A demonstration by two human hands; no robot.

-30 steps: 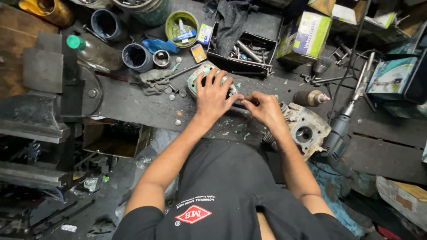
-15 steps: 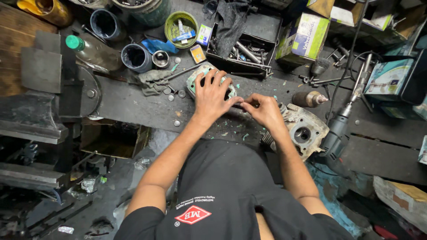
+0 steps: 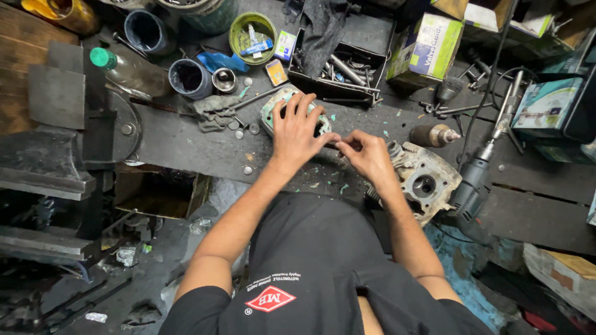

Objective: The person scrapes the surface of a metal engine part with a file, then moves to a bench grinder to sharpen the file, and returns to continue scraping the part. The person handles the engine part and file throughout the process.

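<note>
Head camera view: we press our left hand flat, fingers spread, on a green-gasketed engine part lying on the dark tabletop. Our right hand pinches a slim tool at the part's edge, fingers closed tight around it. Firm downward pressure and shallow, controlled strokes would likely serve best; green flakes litter the surface nearby.

Both hands reach forward: left hand spread flat, right hand pinched, fingertips nearly meeting.
</note>
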